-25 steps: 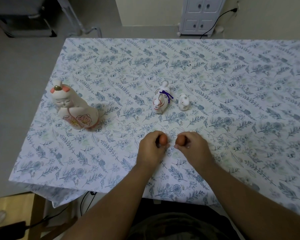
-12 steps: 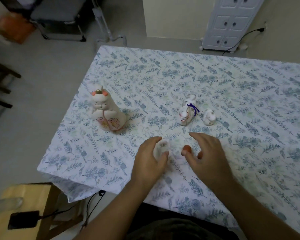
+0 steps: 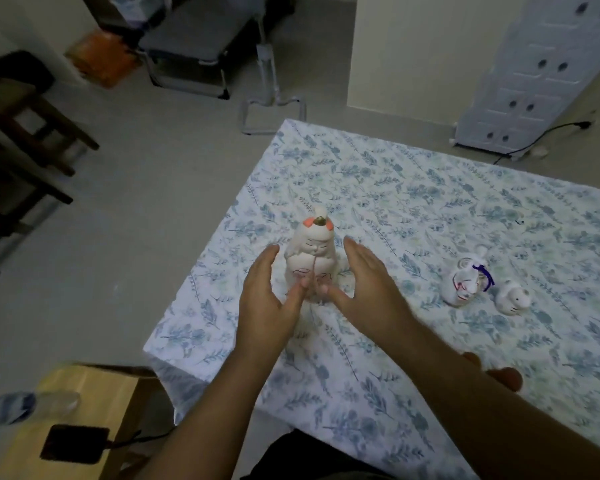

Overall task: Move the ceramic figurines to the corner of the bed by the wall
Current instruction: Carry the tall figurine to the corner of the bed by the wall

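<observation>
Both our hands spread open, left hand (image 3: 264,299) and right hand (image 3: 368,289) flanking tall figurine (image 3: 310,258); glazed, likely brittle, slippery—cup its lower body.

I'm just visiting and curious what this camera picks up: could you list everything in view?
Tall figurine: one, white with orange ears, upright near the bed's left edge, between the hands.
Small figurines: two, white, lying to its right.
Bed sheet: one, white with blue leaves.
Brown round pieces: two, on the sheet at the right forearm.
Cabinet: one, white, far right.
Stool: one, wooden, lower left.
Bottle: one, clear, blurred, on the stool.
Left hand: open, beside the tall figurine.
Right hand: open, opposite side.
</observation>
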Demonstrator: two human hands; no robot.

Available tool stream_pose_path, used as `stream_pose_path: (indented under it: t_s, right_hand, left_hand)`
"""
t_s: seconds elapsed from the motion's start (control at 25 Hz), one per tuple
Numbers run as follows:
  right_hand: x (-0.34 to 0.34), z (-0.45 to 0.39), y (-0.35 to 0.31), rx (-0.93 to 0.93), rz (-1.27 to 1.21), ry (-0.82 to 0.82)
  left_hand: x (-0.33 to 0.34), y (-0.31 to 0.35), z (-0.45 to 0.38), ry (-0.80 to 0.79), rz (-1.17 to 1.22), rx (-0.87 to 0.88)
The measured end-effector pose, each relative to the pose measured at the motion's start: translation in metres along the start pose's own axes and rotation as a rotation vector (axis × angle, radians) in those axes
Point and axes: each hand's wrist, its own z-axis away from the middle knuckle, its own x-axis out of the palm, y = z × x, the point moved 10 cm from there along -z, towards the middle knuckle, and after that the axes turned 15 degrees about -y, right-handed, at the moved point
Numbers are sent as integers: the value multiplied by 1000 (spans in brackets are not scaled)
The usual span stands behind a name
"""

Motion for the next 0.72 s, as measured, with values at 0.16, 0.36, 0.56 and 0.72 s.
stream_pose_path:
  t_s: [0.16,0.36,0.56,0.72]
  right_hand:
    - [16,-21,-5,-22,-271,-47]
    - [-6,0,0,15,-504,118]
    - [-82,70,13,-12,-633,370]
    - [-148,153,49,-3,-674,543]
  left_hand:
    - [12,-9,-30,-261,120,22]
    - [18,2,-40,-328,274,87]
    - [51,91,-31,-387,436,226]
    - [123,178,-16,-570,497,335]
